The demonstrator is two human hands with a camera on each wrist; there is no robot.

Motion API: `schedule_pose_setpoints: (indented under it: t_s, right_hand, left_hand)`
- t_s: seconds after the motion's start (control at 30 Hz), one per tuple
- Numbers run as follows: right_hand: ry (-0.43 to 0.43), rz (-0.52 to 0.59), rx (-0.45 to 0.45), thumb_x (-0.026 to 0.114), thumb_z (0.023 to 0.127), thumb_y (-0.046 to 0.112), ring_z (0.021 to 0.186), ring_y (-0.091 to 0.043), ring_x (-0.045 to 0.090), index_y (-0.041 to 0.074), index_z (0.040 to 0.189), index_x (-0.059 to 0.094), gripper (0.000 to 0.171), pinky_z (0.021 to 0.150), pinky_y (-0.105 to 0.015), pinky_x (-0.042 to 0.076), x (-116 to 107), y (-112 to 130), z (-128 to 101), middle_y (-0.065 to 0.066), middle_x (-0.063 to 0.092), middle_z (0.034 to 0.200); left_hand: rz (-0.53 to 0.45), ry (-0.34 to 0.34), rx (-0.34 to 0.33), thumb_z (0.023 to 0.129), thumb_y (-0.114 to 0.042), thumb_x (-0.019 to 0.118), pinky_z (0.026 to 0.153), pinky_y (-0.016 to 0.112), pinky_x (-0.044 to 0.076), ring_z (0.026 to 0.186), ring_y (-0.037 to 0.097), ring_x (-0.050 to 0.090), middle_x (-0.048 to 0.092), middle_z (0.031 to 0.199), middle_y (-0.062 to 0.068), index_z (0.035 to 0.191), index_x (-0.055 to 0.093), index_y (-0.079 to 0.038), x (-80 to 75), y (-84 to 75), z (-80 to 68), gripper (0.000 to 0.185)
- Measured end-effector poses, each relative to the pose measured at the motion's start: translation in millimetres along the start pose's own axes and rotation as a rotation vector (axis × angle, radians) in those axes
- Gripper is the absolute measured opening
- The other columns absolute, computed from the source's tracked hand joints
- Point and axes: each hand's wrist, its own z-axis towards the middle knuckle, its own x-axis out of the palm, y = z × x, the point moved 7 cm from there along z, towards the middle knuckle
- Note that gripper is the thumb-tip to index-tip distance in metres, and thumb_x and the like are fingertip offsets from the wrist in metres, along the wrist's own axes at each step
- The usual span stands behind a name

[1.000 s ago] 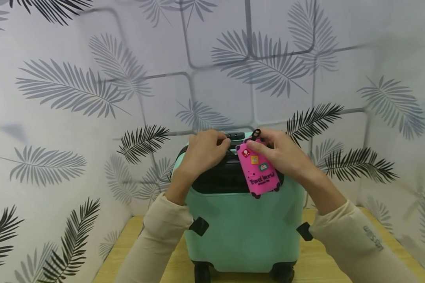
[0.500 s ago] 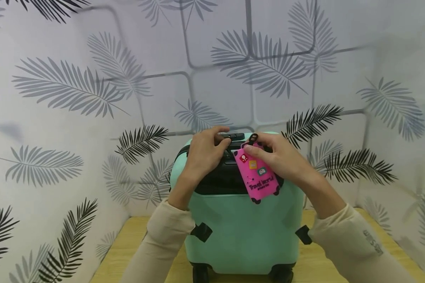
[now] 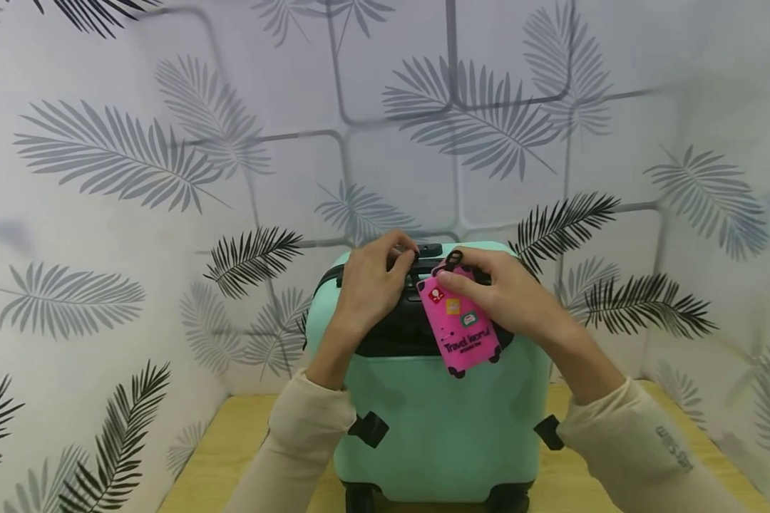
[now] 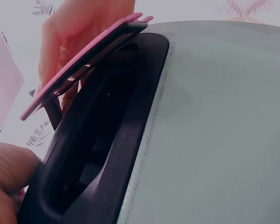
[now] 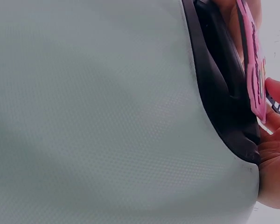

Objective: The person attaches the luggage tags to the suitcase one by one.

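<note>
A mint-green suitcase (image 3: 443,420) stands upright before me, with a black recessed panel (image 3: 385,335) at its top front. My right hand (image 3: 513,288) pinches a pink luggage tag (image 3: 458,324) by its upper end, thumb on the printed face. The tag's black strap buckle (image 3: 453,258) sticks up beside that thumb. My left hand (image 3: 375,278) is at the suitcase's top edge, beside the black lock (image 3: 430,250). Its thumb and forefinger come together on a small dark piece, mostly hidden. In the left wrist view, the tag (image 4: 79,63) tilts over the panel's dark recess (image 4: 100,135).
The suitcase's black wheels (image 3: 508,496) rest on a light wooden table (image 3: 231,442). Black tabs (image 3: 368,429) stick out at its sides. Close behind and around stands a pale wall covering (image 3: 135,249) with a feather print.
The right hand has shifted slightly left and down with the luggage tag. My left forefinger lifted, then came down toward the thumb. The suitcase appears to stay in place.
</note>
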Motion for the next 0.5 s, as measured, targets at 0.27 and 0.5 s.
schedule_pose_setpoints:
  t_s: [0.27, 0.5]
  right_hand:
    - [-0.043, -0.095, -0.079, 0.067, 0.093, 0.034, 0.096, -0.015, 0.058, 0.021, 0.105, 0.066, 0.017, 0.084, -0.040, 0.049, 6.5, 6.1, -2.9, 0.003, 0.063, 0.100]
    - [-0.105, -0.214, -0.161, 0.071, 0.089, 0.031, 0.101, -0.014, 0.060, 0.019, 0.104, 0.069, 0.019, 0.090, -0.042, 0.049, 8.7, 12.5, -2.6, 0.005, 0.064, 0.104]
  left_hand:
    - [-0.008, -0.012, 0.028, 0.102, -0.023, 0.047, 0.055, 0.031, 0.036, 0.061, 0.021, 0.054, 0.073, 0.093, 0.009, 0.109, 0.062, -0.017, -0.1, 0.2, -3.8, 0.017]
    - [-0.037, 0.016, 0.021, 0.102, -0.023, 0.049, 0.051, 0.031, 0.035, 0.054, 0.019, 0.051, 0.072, 0.092, 0.006, 0.114, 0.059, -0.017, -0.8, 1.1, -4.3, 0.017]
